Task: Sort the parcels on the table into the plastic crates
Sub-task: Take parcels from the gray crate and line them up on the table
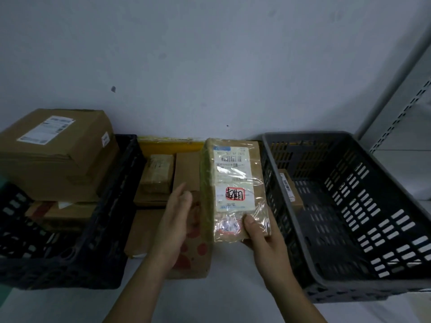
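This looks like a parcel sorting or storage room. Taped cardboard parcels [186, 183] with printed shipping labels lie on a white tabletop [210, 299] against a bare, scuffed wall [186, 54]. A black plastic crate [70, 241] on the left holds stacked labelled boxes [56, 155], a grey plastic crate [349, 206] sits on the right, and slotted metal shelving [405, 106] stands in the corner.

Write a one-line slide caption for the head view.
Right hand holds a taped parcel beside the grey crate.

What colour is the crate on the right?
Grey, with slotted walls; the right crate shows clearly in the head view.
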### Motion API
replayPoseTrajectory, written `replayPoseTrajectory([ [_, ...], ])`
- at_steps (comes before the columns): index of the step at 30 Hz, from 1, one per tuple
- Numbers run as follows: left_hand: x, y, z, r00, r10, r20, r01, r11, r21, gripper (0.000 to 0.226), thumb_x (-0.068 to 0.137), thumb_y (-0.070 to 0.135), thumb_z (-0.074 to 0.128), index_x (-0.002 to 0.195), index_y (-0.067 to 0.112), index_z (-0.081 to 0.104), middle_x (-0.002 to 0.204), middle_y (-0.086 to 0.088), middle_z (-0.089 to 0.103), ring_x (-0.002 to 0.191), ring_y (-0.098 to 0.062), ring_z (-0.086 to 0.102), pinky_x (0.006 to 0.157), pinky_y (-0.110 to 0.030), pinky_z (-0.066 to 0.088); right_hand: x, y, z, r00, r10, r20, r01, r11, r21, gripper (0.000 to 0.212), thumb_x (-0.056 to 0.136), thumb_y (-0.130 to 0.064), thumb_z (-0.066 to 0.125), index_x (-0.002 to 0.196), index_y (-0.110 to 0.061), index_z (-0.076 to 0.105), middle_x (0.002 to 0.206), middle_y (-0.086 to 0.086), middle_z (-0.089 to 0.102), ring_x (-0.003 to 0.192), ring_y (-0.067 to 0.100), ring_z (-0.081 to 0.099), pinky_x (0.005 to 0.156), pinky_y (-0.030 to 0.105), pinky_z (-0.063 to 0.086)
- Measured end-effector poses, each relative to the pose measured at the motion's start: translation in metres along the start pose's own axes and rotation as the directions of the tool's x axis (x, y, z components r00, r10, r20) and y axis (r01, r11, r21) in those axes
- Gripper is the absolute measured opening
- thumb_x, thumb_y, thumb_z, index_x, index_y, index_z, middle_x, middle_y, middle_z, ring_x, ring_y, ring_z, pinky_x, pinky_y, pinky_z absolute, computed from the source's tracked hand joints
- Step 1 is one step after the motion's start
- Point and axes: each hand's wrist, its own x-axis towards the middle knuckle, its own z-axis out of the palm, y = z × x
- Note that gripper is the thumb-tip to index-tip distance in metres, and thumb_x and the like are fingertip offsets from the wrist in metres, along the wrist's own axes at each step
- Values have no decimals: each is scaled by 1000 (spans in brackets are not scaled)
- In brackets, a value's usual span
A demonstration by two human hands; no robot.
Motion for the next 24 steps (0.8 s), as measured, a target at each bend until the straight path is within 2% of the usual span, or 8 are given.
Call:
replayPoseTrajectory([
  [3,-10,17,13,985,48,166,-66,992,106,72,85,71,70,149,68,37,140,26,66,129,-3,65,107,-42,53,-2,-10,3,994,-42,104,55,991,-123,56,104,-35,65,158,-37,50,141,-14,70,128,7,68,103,27,58],
  [8,-13,30,32,974,66,216,-74,997,31,57,103,34,67,150,56,45,134,17,73,120,-13,73,105,-49,56,-4,-35,-7,982,-58,182,98,970,-222,60,105,-35,65,160,-39,42,146,-18,66,133,5,65,107,30,56],
  [14,-9,37,63,953,84,292,-58,994,-95,56,95,30,67,148,40,54,130,7,76,114,-17,76,86,-29,63,0,-72,-41,984,-72,161,120,944,-308,69,100,-39,72,160,-39,37,148,-19,64,134,8,65,108,37,58],
  [17,-2,42,85,907,113,405,-89,993,-78,56,97,34,66,149,44,50,133,10,75,115,-16,75,89,-32,63,-1,-87,-61,989,-74,124,111,940,-321,78,99,-41,72,165,-37,30,153,-10,62,138,15,64,110,42,56],
  [18,0,45,93,887,120,446,-105,993,-59,60,97,37,65,153,45,45,135,14,73,118,-13,74,92,-32,63,-2,-91,-69,993,-73,88,99,938,-331,81,97,-42,72,166,-37,29,151,-9,64,136,17,65,110,45,57],
  [20,5,51,112,856,148,495,-158,987,-21,59,103,41,55,159,45,36,136,28,68,121,4,68,93,-17,56,-1,-99,-89,996,-86,13,84,927,-365,87,93,-50,72,167,-40,27,146,-10,68,131,16,68,110,49,57],
  [22,10,54,133,837,181,517,-246,967,59,44,109,43,38,153,48,37,128,48,60,120,26,53,93,0,42,3,-106,-112,994,-103,-42,77,908,-413,89,95,-54,73,169,-40,25,142,-14,70,128,13,70,109,48,57],
  [24,16,53,153,849,212,485,-335,924,184,37,108,48,32,144,58,35,130,49,52,121,36,39,97,4,31,12,-111,-136,990,-107,-90,57,894,-444,85,100,-48,72,170,-36,25,137,-20,71,123,6,71,106,40,60],
])
